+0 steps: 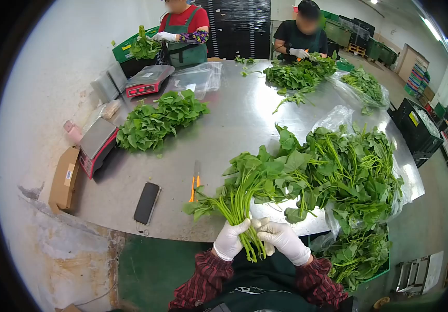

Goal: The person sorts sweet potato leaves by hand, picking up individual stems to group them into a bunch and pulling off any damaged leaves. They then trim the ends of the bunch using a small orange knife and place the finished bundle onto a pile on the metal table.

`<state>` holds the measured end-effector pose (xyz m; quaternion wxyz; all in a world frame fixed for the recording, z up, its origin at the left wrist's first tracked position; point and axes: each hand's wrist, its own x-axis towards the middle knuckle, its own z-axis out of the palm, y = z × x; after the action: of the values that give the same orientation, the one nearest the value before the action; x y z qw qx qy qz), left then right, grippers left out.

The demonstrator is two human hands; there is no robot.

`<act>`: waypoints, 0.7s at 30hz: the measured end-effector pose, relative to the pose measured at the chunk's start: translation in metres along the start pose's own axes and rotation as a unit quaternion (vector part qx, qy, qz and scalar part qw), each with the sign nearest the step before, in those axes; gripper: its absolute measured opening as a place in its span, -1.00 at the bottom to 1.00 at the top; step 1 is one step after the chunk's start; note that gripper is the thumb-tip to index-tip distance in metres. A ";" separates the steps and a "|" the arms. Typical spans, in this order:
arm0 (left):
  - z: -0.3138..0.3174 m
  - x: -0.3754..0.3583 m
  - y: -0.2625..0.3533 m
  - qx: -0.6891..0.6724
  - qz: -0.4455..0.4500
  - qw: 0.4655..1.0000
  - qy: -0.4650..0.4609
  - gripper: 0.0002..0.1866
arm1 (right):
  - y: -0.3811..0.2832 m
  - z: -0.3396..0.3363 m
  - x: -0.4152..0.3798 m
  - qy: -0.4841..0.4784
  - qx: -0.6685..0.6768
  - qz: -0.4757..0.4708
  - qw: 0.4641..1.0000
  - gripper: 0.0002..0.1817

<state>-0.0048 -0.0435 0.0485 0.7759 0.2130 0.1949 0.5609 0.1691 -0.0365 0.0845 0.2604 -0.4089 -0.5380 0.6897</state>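
At the desk's (182, 151) near edge, the left grip (229, 241) held a leafy bunch (239, 203); the right grip's (285, 241) hold was unclear. Uneven squeezing could have shed stems.

Okay so the wearer's got thin whitish gloves (284, 242) on, a bit wrinkled, ending at the wrists. Sleeves (203, 281) are dark red and black plaid, loose and puffy, gathered in at the cuffs (223, 258). Over the front there's a dark green apron (260, 286) with small white lettering (252, 290) across it.
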 end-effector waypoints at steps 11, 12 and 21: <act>-0.011 0.004 -0.013 -0.066 -0.014 0.998 -0.007 -0.81 | -0.002 0.014 -0.002 0.031 -0.177 -0.097 0.979 -0.82; -0.011 0.004 -0.013 -0.057 -0.009 0.998 0.002 -0.80 | 0.004 0.015 0.001 0.092 -0.302 -0.214 0.924 -0.82; 0.005 0.003 -0.002 0.186 0.056 0.980 0.031 -0.87 | -0.020 -0.005 0.019 0.346 -0.314 -0.328 0.821 -0.90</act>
<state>0.0008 -0.0418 0.0515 0.6834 0.3466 0.3079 0.5639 0.1614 -0.0133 0.0977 0.4977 -0.4791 -0.7026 0.1704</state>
